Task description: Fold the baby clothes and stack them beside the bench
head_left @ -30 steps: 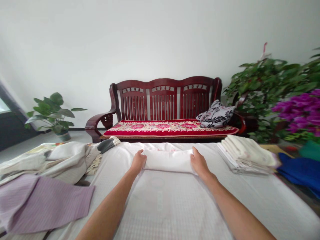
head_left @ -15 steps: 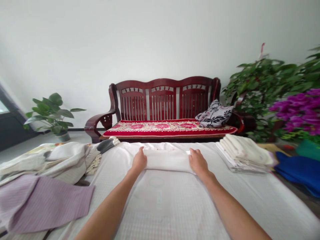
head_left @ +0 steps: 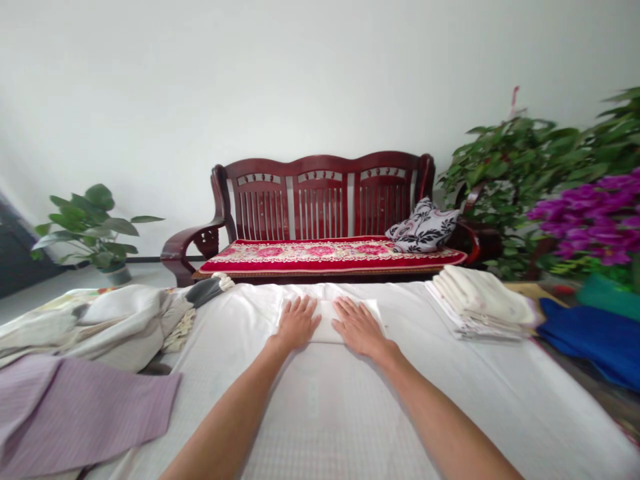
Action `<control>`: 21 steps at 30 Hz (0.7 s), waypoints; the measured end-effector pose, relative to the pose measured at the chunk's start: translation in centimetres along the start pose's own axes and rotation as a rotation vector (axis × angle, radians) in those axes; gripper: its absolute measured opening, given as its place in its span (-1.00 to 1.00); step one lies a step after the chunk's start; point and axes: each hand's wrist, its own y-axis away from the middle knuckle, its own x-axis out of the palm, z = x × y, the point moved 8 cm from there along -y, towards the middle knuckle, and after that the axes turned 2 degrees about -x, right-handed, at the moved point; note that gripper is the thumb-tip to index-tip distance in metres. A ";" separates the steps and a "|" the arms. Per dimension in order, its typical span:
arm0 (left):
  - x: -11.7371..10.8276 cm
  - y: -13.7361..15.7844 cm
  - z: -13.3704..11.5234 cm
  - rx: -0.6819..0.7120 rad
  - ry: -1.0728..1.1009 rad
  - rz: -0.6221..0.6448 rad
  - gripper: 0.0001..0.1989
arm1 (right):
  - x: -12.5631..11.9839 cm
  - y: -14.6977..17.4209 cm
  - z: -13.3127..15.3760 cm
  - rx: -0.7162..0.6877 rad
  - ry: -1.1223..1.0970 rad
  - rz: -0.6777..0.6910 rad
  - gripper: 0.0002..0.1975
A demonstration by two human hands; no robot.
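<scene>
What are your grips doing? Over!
Left grip and right grip open, palms down on folded white cloth. Cloth lying flat. Lilac ribbed fabric off left, cream cloth stack off right; neither in the way.

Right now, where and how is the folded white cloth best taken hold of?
Probably at the two short ends of the folded white cloth, coming in from left and right: it lies flat as a wide, low strip, with the left hand and the right hand spread on top.
</scene>
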 end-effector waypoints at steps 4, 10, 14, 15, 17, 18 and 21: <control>0.4 -0.5 2.3 -0.073 -0.005 0.072 -0.48 | 0.5 -0.1 -4.2 0.112 0.010 0.044 -0.35; -0.5 -0.6 4.9 -0.142 0.060 0.118 -0.54 | -1.0 0.0 -7.7 0.157 -0.010 -0.029 -0.47; -1.1 -1.4 6.5 -0.159 0.085 0.117 -0.64 | -2.9 -0.3 -8.3 0.121 -0.051 -0.080 -0.60; -1.3 -1.7 7.0 -0.168 0.086 0.118 -0.65 | -3.3 -0.6 -8.7 0.126 -0.059 -0.077 -0.63; -1.4 -2.3 7.9 -0.192 0.089 0.119 -0.65 | -3.9 -1.2 -9.4 0.138 -0.088 -0.068 -0.67; -1.4 -2.7 8.3 -0.202 0.092 0.120 -0.64 | -4.0 -1.5 -9.8 0.148 -0.110 -0.058 -0.68; -1.5 -3.4 9.0 -0.210 0.112 0.127 -0.69 | -4.3 -2.3 -10.9 0.201 -0.191 -0.047 -0.77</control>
